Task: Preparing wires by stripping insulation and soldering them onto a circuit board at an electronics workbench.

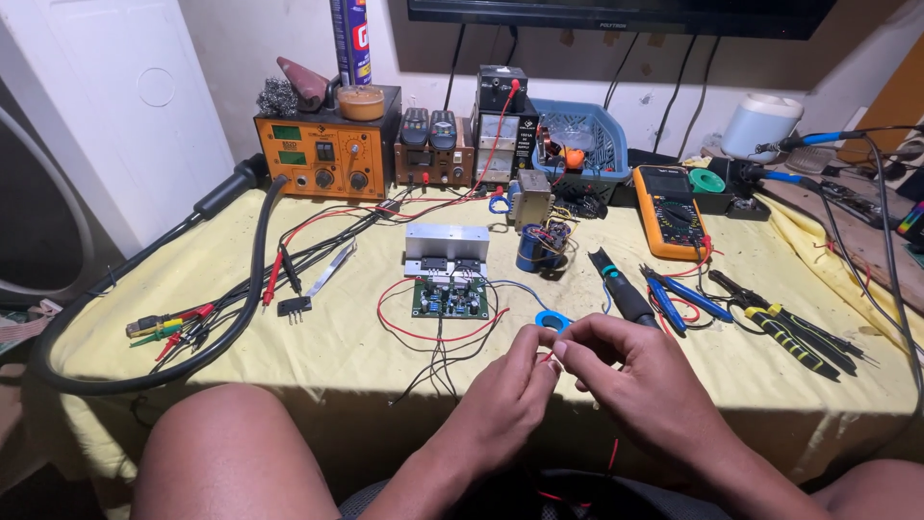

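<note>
While both hands meet just off the near edge of the bench, the left hand (505,404) and the right hand (630,385) pinch a thin red wire (551,357) between thumb and fingertips, each grip closed tight on it with almost no gap between the two. The wire runs down past the right wrist and shows again as a loose red tail (612,453) below the bench edge. It looks very light and limp, so it will bend wherever it is not supported; the insulation is probably smooth and a little slippery, and any bared strands at the tip would fray or snap if twisted hard. A hold close to the end, on the insulation, seems the safest place to control it.

Just beyond the fingers lies a blue tape roll (552,321), and nearer the middle of the bench a green circuit board (449,298) with a metal heat sink (446,242) and trailing leads. Toward the right edge lie a black soldering iron (622,287), blue-handled pliers (679,294) and an orange multimeter (670,210).
</note>
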